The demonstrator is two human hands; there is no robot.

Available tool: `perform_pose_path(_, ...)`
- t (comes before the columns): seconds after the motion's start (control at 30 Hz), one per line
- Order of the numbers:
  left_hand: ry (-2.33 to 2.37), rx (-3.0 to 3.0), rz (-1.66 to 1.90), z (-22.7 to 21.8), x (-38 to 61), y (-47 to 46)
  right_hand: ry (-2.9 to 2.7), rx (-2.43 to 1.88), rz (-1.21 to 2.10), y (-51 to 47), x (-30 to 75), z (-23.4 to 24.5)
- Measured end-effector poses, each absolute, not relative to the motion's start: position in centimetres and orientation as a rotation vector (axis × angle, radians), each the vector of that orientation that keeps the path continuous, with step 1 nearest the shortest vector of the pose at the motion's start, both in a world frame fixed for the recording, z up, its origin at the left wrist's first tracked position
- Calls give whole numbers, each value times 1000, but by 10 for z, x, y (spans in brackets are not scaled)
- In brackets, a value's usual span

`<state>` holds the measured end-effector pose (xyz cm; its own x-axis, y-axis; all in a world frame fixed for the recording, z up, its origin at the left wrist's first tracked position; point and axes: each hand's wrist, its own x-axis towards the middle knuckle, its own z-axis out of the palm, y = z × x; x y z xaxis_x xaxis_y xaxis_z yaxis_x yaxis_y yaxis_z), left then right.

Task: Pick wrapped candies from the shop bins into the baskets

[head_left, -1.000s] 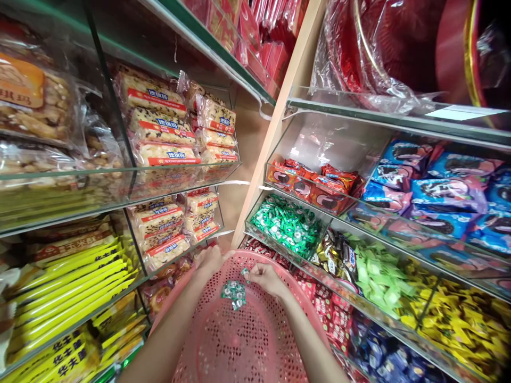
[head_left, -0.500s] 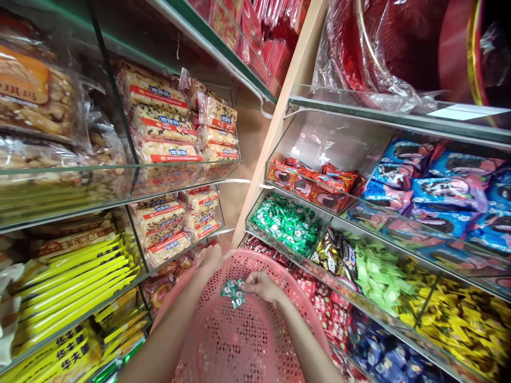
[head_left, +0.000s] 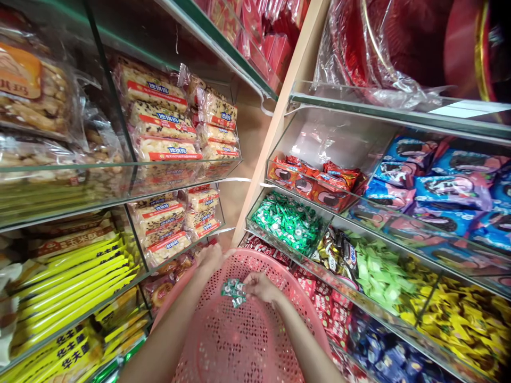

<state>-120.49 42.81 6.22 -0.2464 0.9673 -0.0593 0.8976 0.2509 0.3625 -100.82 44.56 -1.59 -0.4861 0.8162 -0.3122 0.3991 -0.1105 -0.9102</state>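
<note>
A pink perforated basket [head_left: 239, 340] sits low in the middle. My left hand [head_left: 209, 258] grips its far rim, fingers wrapped over the edge. Inside the basket lies a small heap of green wrapped candies [head_left: 233, 291]. My right hand [head_left: 259, 285] is down in the basket, fingers pinched together against those candies. The same green candies fill a clear bin [head_left: 289, 221] on the shelf just right of the basket.
Glass shelves on the left hold nut-bar packets [head_left: 159, 119] and yellow packs [head_left: 75, 284]. On the right, clear bins hold orange packets [head_left: 315, 183], blue packets [head_left: 439, 191], light-green candies [head_left: 377, 271] and yellow candies [head_left: 459, 314]. Red wrapped goods fill the top shelf.
My right hand has slid left and closed onto the green candies in the basket. The left hand has stayed on the rim.
</note>
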Motion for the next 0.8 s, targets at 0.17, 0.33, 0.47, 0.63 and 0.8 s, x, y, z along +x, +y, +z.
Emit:
perform_pose_path(0.17,2252,1738,387,63,-1205,428,-1810,-1346,1589,446,-1011,-17)
perform_pose_path(0.33,2245,1733,363,68,-1203,427,-1806,-1361,1550,448,-1014,-22)
perform_pose_path(0.47,2240,1741,355,70,-1203,427,-1794,-1401,1523,450,-1016,-29)
perform_pose_path(0.63,2250,1741,355,69,-1203,427,-1791,-1463,1472,451,-1018,-34)
perform_pose_path(0.8,2246,1726,358,71,-1202,427,-1803,-1502,1430,450,-1021,-36)
